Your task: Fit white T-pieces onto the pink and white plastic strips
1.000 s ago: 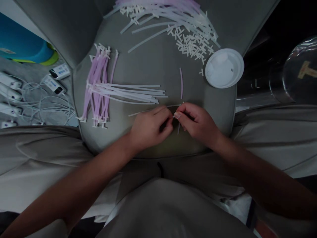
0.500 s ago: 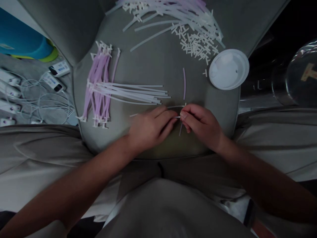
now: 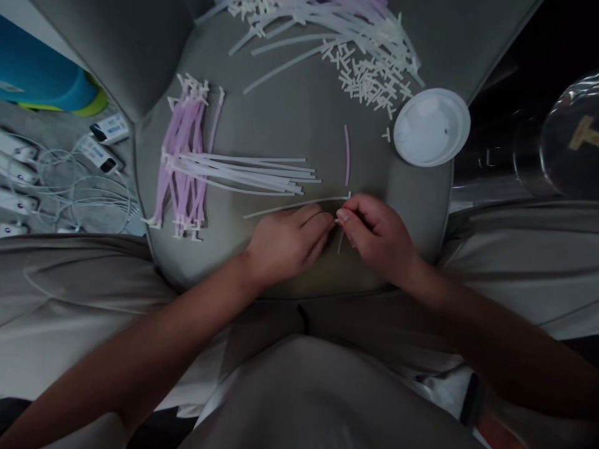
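My left hand (image 3: 292, 240) and my right hand (image 3: 381, 237) meet fingertip to fingertip over the seat, both closed in a pinch. Between them shows the tip of a small white plastic piece (image 3: 337, 221); most of it is hidden by the fingers. Below my right fingertips a short thin tube (image 3: 340, 242) sticks out; I cannot tell whether it is held or lies on the seat. Just beyond the hands lies a long white tube (image 3: 294, 205) with a small white connector at its right end. Farther off is a loose purple tube (image 3: 347, 156).
On the grey chair seat (image 3: 281, 125), purple tubes with white connectors (image 3: 187, 137) lie bundled left, beside long white tubes (image 3: 253, 171). A heap of white T-shaped connectors (image 3: 372, 81) and more tubes (image 3: 299, 40) lie at the back. A white bowl (image 3: 431, 128) stands right.
My hands have drawn slightly closer together, so less of the white piece shows between the fingertips. More of the long white tube beyond my left hand is visible.
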A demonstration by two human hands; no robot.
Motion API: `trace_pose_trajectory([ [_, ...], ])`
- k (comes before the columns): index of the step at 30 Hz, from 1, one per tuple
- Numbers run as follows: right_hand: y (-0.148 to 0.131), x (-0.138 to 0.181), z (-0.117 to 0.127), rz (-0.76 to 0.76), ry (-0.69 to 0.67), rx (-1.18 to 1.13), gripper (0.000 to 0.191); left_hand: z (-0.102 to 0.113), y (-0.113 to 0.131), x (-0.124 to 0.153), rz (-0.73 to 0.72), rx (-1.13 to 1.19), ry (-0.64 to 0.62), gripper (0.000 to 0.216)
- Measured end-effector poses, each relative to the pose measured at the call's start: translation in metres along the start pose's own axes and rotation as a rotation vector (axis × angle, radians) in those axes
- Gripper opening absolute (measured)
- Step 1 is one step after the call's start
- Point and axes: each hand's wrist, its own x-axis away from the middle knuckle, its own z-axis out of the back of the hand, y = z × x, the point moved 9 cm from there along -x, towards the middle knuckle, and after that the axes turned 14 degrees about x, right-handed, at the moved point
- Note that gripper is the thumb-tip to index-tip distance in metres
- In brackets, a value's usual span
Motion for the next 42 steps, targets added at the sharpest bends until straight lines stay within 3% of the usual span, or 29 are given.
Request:
trace_pose_trajectory([
  [24, 0.004, 0.017, -0.002, 0.002, 0.288, -0.03, 0.024, -0.001, 0.005, -0.002, -0.015, -0.058, 0.056, 0.026],
  [35, -0.002, 0.007, 0.002, 0.004, 0.073, -0.103, 0.034, 0.01, -0.005, -0.003, 0.132, -0.019, -0.034, 0.036],
  [42, 0.002, 0.004, -0.002, -0.036, -0.004, -0.109, 0.024, 0.012, -0.005, 0.0, 0.109, 0.034, 0.037, 0.03],
])
